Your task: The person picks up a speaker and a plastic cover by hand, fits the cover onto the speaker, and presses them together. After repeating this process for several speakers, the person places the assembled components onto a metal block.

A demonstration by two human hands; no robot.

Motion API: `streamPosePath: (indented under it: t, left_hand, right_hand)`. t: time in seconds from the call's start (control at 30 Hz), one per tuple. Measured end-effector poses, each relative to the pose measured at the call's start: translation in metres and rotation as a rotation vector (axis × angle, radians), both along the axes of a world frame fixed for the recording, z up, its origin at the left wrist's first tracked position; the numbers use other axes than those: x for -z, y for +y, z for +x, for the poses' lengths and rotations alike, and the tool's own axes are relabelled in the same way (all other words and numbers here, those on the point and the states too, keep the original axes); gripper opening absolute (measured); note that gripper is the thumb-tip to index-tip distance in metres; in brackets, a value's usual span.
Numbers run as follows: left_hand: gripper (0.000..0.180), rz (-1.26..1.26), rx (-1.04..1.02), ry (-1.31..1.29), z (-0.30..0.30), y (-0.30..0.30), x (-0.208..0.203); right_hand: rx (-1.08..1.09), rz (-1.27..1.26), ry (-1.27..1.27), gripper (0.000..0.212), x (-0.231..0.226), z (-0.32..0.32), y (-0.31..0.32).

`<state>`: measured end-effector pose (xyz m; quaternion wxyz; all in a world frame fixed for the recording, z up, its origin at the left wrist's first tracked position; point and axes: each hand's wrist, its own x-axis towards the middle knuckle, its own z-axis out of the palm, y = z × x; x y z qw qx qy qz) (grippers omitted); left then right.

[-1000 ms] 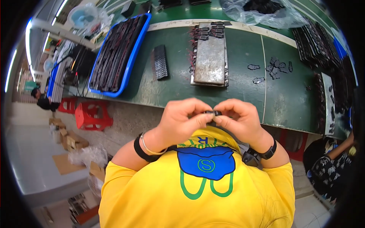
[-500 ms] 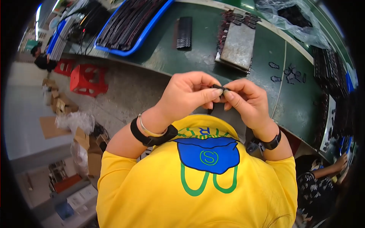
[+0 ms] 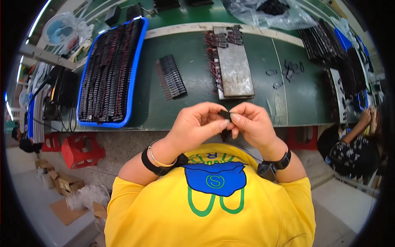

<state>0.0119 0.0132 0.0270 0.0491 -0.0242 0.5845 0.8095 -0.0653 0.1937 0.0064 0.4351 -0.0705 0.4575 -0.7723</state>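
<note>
Between both hands, in front of my chest, is a small black plastic piece; its exact kind is too small to tell. My left hand pinches it from the left, thumb against fingers. From the other side my right hand pinches it too, fingertips almost meeting the left ones. Just beyond my hands lies a worn metal block on the green table. Small black parts with red wires line its left side, and several black parts sit on its far end.
A blue tray filled with rows of black parts stands left. Nearer is a row of black pieces. Loose black parts lie right, with stacked strips beyond. Red stools stand below the table edge. Another person works at far right.
The view has turned and levelled, so the tray and table show more fully. Both hands still pinch the small black piece, which is now more visible between the fingertips.
</note>
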Motion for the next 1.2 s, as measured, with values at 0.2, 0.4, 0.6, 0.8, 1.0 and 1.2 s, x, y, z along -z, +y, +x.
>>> streamPosePath:
  t: [0.2, 0.4, 0.6, 0.8, 1.0, 1.2]
  left_hand:
    - [0.014, -0.228, 0.021, -0.124, -0.015, -0.021, -0.007]
    - [0.013, -0.104, 0.009, -0.12, -0.016, -0.02, 0.011]
    - [0.012, 0.034, -0.047, -0.119, -0.008, -0.02, 0.019]
    - [0.012, 0.088, -0.066, -0.119, 0.002, -0.015, 0.021]
    - [0.012, 0.176, -0.087, -0.137, 0.012, -0.008, 0.031]
    - [0.011, 0.029, -0.193, 0.024, 0.019, 0.005, 0.03]
  right_hand:
    - [-0.007, 0.221, 0.265, 0.016, -0.013, -0.003, -0.012]
    - [-0.139, 0.289, 0.245, 0.023, -0.022, -0.01, -0.006]
    - [-0.19, 0.291, 0.556, 0.033, -0.02, -0.009, -0.003]
    - [-0.221, 0.206, 0.553, 0.036, -0.018, -0.003, 0.001]
    - [-0.174, 0.151, 0.453, 0.034, -0.005, 0.007, 0.011]
    - [-0.164, 0.133, 0.611, 0.028, -0.01, 0.004, 0.007]
